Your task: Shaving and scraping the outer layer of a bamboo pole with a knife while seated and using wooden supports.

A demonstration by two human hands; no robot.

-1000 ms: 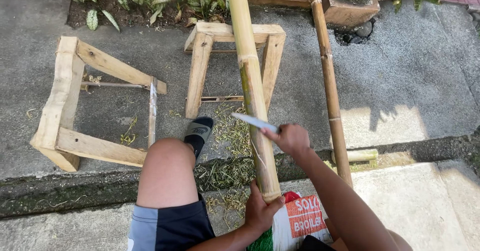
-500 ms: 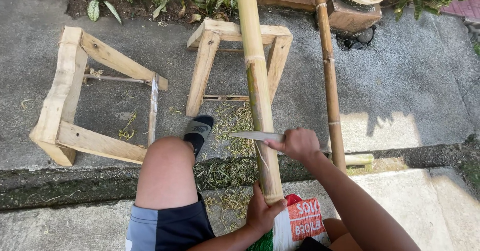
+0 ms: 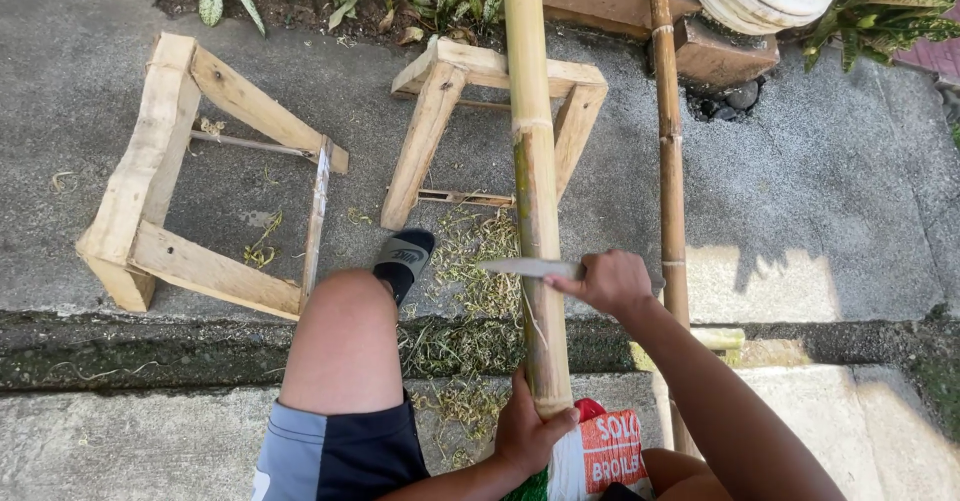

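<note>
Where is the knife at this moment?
In the head view, the knife is near the centre, held by the right hand, its blade lying across the thick bamboo pole above the left hand.
</note>
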